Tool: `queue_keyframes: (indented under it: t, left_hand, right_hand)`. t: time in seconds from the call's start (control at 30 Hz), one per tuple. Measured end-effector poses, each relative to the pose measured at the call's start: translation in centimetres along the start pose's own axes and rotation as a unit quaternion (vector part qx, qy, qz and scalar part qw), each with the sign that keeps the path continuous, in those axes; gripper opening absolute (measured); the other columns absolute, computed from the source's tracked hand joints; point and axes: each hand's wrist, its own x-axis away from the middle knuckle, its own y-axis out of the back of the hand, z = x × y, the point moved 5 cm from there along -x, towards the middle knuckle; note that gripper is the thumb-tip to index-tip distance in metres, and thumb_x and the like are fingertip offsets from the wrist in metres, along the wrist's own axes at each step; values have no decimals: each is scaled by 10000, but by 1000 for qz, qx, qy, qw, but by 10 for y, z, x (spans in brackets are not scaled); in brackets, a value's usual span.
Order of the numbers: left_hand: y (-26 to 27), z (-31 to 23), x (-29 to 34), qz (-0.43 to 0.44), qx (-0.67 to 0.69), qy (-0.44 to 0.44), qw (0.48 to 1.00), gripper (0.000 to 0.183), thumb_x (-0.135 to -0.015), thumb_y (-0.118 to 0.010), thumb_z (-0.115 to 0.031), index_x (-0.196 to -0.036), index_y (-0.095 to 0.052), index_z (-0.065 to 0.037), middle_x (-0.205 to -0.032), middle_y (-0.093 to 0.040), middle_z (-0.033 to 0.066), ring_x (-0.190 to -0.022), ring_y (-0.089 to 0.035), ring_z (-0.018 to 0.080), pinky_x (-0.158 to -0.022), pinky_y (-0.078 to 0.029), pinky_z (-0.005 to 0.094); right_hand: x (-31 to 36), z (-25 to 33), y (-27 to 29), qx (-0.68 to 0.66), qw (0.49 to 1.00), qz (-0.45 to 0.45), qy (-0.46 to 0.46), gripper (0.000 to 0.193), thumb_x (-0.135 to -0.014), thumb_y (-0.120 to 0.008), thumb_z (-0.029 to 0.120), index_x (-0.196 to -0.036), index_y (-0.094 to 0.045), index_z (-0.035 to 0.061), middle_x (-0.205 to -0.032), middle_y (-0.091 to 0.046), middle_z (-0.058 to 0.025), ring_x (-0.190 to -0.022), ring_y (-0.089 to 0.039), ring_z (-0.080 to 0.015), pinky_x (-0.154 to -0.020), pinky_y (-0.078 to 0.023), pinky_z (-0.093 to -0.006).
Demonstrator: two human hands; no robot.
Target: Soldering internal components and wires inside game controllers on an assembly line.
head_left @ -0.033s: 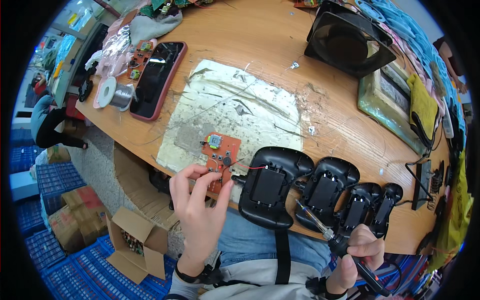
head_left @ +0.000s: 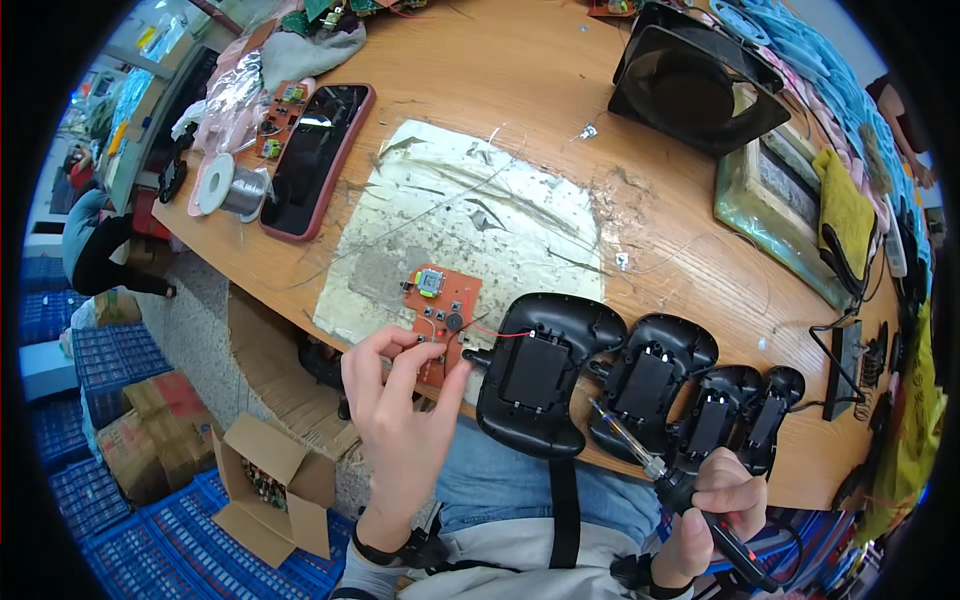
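While your right hand [head_left: 725, 500] closes around the dark handle of a soldering iron [head_left: 655, 467], its metal tip points up and to the left, over or just beside the second of four black gamepad shells. Your left hand [head_left: 405, 420] reaches over the lower end of an orange-brown circuit board [head_left: 458, 295], fingers bent and thumb set apart from them; you have the fingertips at the board, but I cannot tell whether they pinch anything there.

The board lies on the lower part of a stained, torn white sheet [head_left: 480, 190], near the table edge in front of you. A thin red wire [head_left: 500, 334] runs from it to the nearest gamepad shell [head_left: 540, 365], which lies just to its right with a rectangular compartment in its middle. The second gamepad shell [head_left: 645, 380] and two more, the third [head_left: 712, 420] and the fourth [head_left: 768, 420], continue the row to the right.

Beyond the sheet on your left lie a red-edged phone [head_left: 315, 160] and a spool of solder wire [head_left: 240, 192]. At the far right of the wooden table [head_left: 510, 60] stands a black square-framed fan [head_left: 690, 85].
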Motion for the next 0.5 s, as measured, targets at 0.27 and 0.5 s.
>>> queue_keyframes:
  t: [0.27, 0.5]
  left_hand:
    - [-4, 0, 2, -27, 4, 25, 999, 117, -717, -689, -48, -782, -593, -64, -953, -537, 51, -912, -491, 243, -842, -343, 369]
    - [-5, 1, 9, -101, 206, 29, 973, 75, -747, -647, -3, -796, -603, -38, -850, -600, 67, -906, -522, 239, -796, -384, 335]
  right_hand:
    - [-2, -2, 5, -22, 1000, -7, 1, 303, -687, -659, 231, -700, -424, 41, -516, -379, -17, -439, -306, -103, -482, -245, -271]
    - [0, -2, 6, -27, 1000, 1, 0, 288, -679, -657, 223, -706, -434, 42, -518, -376, -13, -447, -298, -102, -482, -243, -271]
